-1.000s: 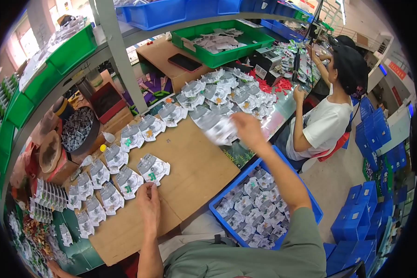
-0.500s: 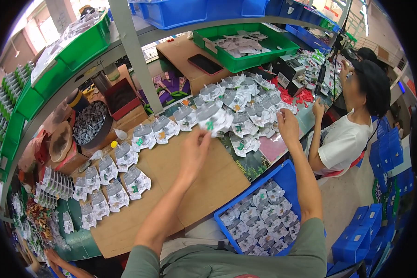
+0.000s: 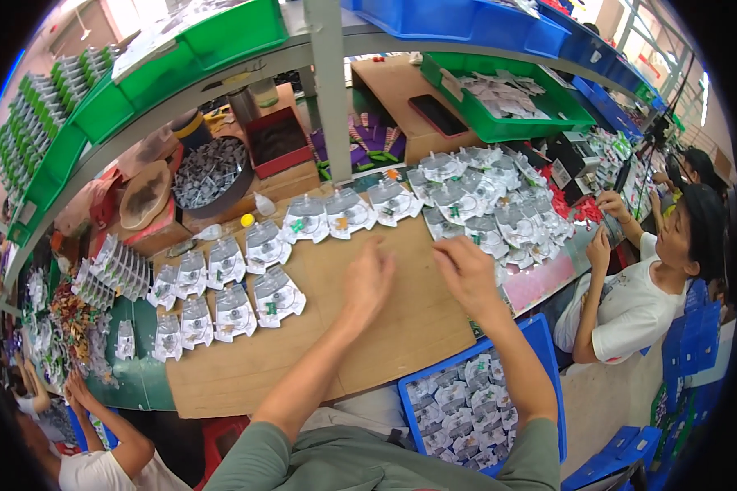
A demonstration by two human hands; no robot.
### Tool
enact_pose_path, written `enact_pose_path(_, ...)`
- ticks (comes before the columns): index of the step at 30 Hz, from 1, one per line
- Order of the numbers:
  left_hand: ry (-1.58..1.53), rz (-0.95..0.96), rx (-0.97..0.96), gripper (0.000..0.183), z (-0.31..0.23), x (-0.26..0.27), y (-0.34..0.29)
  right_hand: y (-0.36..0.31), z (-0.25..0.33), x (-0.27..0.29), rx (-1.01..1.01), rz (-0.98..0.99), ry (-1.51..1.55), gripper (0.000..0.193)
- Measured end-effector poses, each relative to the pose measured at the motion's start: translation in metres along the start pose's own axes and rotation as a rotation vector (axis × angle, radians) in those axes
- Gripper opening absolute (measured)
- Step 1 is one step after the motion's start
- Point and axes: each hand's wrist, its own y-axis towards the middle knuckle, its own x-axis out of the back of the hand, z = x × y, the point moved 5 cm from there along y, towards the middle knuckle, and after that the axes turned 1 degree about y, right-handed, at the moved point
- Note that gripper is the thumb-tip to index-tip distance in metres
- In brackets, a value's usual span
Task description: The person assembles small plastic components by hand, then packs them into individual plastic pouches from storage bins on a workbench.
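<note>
My left hand [image 3: 370, 281] is over the brown cardboard sheet [image 3: 360, 335], fingers loosely bent and slightly blurred, with nothing seen in it. A short way to its right, my right hand [image 3: 470, 277] has half-curled fingers turned toward the left one, also without a visible item. Beyond the right hand lies a heap of clear plastic packs [image 3: 499, 196] with white backing. A pack with an orange piece [image 3: 348, 213] stands in a row beyond my left hand, beside a pack with a green piece [image 3: 305, 219]. More packs [image 3: 234, 309] line the sheet's left part.
A blue bin [image 3: 458, 409] filled with packs sits at my right front. Behind are a black tub of grey parts [image 3: 211, 173], a green tray [image 3: 508, 106] and a phone [image 3: 438, 114]. A shelf post [image 3: 329, 90] rises ahead. Co-workers [image 3: 630, 286] sit on both sides.
The pack my left hand held has left it; where it went I cannot tell. My right hand came left and nearer, toward the left hand. The view has turned leftward.
</note>
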Motion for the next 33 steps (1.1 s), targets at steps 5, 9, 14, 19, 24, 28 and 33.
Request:
enact_pose_path(5, 0.259, -0.090, -0.033, 0.038, 0.021, 0.039, 0.011, 0.044, -0.014, -0.086, 0.240, -0.001, -0.269, 0.014)
enact_pose_path(9, 0.387, -0.151, -0.110, 0.033, 0.048, 0.036, 0.028, 0.043, -0.029, -0.122, 0.375, 0.112, -0.552, 0.009)
enact_pose_path(14, 0.371, -0.188, -0.194, 0.013, 0.042, 0.039, 0.024, 0.042, -0.016, -0.089, 0.314, -0.102, -0.509, 0.006)
enact_pose_path(19, 0.170, -0.176, -0.203, 0.009, 0.022, 0.045, 0.005, 0.034, -0.016, 0.012, 0.201, -0.282, -0.446, 0.007)
enact_pose_path(24, 0.007, -0.115, -0.308, 0.008, -0.030, 0.027, -0.002, 0.021, -0.114, 0.107, 0.014, -0.330, -0.549, 0.008)
enact_pose_path(28, -0.023, -0.089, -0.571, 0.009, -0.096, -0.019, 0.022, 0.012, -0.170, 0.140, -0.041, -0.296, -0.648, 0.007)
enact_pose_path(33, 0.091, -0.076, -0.644, 0.011, -0.127, -0.080, 0.065, 0.022, -0.190, 0.137, -0.039, -0.263, -0.700, 0.007)
